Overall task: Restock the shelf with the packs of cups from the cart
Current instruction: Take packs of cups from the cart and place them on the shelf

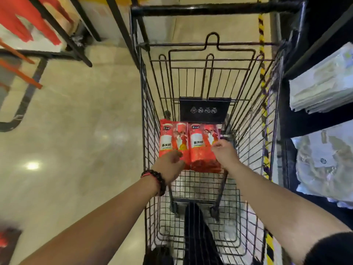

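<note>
Two red packs of cups lie side by side in the wire cart (150,115), against its far end. My left hand (170,166) rests on the near end of the left pack (170,138), fingers curled loosely over its edge. My right hand (224,153) reaches over the right pack (200,144), its fingertips at the pack's right side. Whether either hand has a firm hold is unclear. A dark bead bracelet sits on my left wrist.
A dark shelf unit (309,119) stands to the right of the cart with clear-wrapped white goods (322,87) on it. A black folded seat flap (205,109) stands behind the packs. Tiled floor (86,131) opens to the left, with a black metal rack (63,35) beyond.
</note>
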Demonstrator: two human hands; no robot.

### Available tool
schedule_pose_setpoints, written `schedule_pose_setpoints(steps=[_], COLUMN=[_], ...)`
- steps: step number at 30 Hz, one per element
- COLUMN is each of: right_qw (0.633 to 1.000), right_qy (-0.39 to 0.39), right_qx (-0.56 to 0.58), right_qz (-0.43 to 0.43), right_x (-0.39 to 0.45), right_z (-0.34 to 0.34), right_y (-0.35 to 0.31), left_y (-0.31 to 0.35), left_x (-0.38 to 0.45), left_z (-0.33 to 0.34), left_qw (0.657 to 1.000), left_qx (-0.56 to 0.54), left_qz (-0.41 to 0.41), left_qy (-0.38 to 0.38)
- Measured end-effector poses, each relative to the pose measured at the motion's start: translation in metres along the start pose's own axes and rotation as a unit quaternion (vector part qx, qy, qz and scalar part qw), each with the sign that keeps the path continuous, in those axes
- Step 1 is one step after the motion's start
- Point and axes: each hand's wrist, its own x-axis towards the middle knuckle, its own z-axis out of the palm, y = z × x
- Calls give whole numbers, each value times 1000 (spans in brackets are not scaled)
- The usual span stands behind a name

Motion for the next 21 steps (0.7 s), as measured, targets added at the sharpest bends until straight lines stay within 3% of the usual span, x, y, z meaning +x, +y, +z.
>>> schedule_pose_setpoints(steps=[8,12,21], right_qw=[993,975,962], right_qy=[34,-40,-106], right_qx=[5,74,116], right_qz=[116,204,224], right_x=[86,99,97], right_z=[24,31,25], right_y=[39,58,71], left_y=[-24,-32,-34], left_x=[49,57,57], left_z=[12,19,28], left_qw=[1000,996,988], left_qx=[0,-28,-103], left_qz=[-28,-81,-117], left_qy=[-1,4,21])
